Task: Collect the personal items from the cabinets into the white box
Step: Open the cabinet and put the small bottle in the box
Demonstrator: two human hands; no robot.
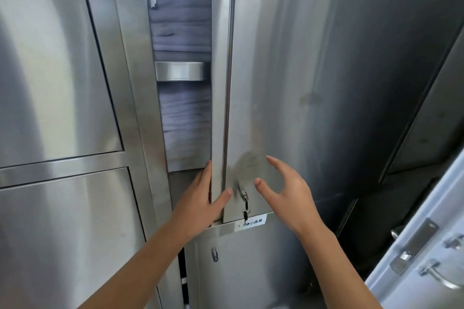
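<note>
A steel cabinet door (271, 83) stands partly ajar. In the gap behind it, folded grey-blue linens (182, 25) are stacked on a shelf, and more linens (187, 130) lie under it. My left hand (200, 198) grips the door's left edge near its bottom corner, fingers behind the edge and thumb on the front. Spread and holding nothing, my right hand (283, 190) hovers just in front of the door, right of its small lock with a dangling key (244, 202). The white box is not in view.
Closed steel cabinet panels (57, 70) fill the left. A lower door (238, 266) with its own lock (214, 254) and a white label (251, 224) sits below. A white door with a metal handle (437, 273) juts in at bottom right. Dark cabinet space lies to the right.
</note>
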